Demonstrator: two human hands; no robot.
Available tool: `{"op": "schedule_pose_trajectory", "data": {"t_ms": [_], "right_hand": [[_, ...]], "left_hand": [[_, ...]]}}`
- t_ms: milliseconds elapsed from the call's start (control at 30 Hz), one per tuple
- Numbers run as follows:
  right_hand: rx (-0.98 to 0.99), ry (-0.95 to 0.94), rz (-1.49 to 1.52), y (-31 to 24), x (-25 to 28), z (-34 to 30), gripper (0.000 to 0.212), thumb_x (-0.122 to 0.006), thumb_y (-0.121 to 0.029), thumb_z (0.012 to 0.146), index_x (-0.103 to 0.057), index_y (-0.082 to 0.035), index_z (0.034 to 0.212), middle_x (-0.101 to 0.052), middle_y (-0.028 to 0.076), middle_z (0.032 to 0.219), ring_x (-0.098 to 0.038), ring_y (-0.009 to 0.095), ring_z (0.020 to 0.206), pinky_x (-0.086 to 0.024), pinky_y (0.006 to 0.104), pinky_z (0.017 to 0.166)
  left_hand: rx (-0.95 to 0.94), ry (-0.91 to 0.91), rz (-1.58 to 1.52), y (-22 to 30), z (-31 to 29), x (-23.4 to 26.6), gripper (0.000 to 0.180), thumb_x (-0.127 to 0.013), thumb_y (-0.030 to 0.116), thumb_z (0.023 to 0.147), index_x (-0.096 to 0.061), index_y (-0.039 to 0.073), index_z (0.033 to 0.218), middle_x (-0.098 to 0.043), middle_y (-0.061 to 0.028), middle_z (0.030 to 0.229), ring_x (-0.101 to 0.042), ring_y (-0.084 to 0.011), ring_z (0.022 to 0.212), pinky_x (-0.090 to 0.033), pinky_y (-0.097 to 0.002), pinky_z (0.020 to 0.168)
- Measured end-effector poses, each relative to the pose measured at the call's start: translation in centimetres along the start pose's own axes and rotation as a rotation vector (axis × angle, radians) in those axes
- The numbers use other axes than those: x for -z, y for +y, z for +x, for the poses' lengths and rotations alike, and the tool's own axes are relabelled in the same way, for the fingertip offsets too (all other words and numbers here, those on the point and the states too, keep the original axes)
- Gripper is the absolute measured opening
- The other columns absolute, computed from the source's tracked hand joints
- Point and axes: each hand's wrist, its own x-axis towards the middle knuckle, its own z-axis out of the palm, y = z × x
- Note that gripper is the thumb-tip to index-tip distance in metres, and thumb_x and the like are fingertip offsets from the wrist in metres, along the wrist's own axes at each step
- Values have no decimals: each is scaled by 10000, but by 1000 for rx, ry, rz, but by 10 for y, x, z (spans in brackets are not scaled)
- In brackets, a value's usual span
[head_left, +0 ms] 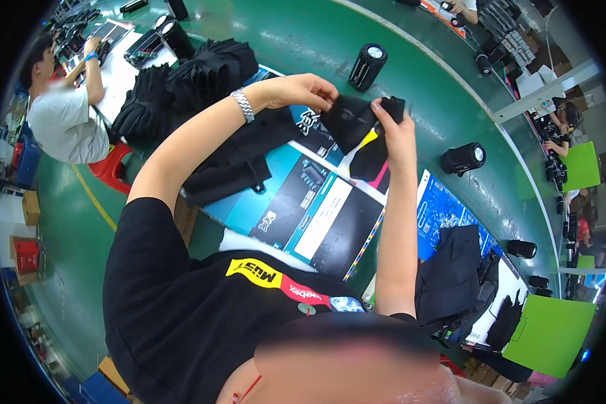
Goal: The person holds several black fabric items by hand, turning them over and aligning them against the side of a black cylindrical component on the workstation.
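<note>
Out in front of me, above the printed table sheet (296, 215), I hold up a black fabric piece (349, 124) by its upper edge. My left hand (306, 92), with a silver watch band at the wrist, pinches its left end between thumb and fingers. At the right end, my right hand (398, 135) grips the cloth with the thumb on the near side. The cloth hangs in folds, so its full shape is hidden. Yellow, white and pink patches show at its lower part; I cannot tell whether they belong to it. Flat black fabric (232, 165) lies below my left forearm.
Large black fabric piles (212, 71) stand at the far left, near a seated co-worker (67, 121) and a red stool (111, 168). Black cylinders (368, 67) stand along the green surface (417, 87) ahead. More black fabric (451, 276) lies at my right, near a green chair (552, 333).
</note>
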Motion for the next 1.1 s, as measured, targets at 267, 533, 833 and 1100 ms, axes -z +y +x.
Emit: {"op": "schedule_pose_trajectory", "data": {"t_ms": [267, 533, 833, 1100], "right_hand": [[464, 525, -577, 21, -7, 106, 179, -644, -120, 820, -632, -13, 963, -602, 183, 998, -586, 376, 920, -455, 418, 801], [176, 721, -458, 55, -8, 164, 186, -628, -107, 822, -628, -5, 978, -675, 175, 836, -643, 362, 778, -489, 420, 723], [-244, 420, -79, 72, 48, 190, 238, -601, -133, 759, -648, 40, 916, -657, 140, 836, -636, 243, 761, -487, 370, 686], [-235, 428, -531, 87, 68, 193, 315, -570, -223, 711, -705, -29, 919, -679, 218, 905, -649, 367, 904, -477, 409, 795]], "left_hand": [[-115, 447, -14, 5, 117, 60, 130, -635, 172, 877, -650, 103, 987, -635, 40, 899, -564, -56, 848, -433, -228, 700], [-50, 538, -275, -29, 190, 66, 107, -624, 142, 874, -640, 55, 933, -629, -23, 872, -586, -108, 820, -496, -276, 700], [445, 336, -836, -51, 202, 53, 142, -526, 96, 902, -511, 71, 763, -514, -6, 671, -518, -119, 533, -519, -289, 530], [259, 422, -303, -20, 215, 38, 392, -628, 410, 875, -594, 40, 1000, -640, -43, 900, -614, -138, 791, -515, -301, 747]]}}
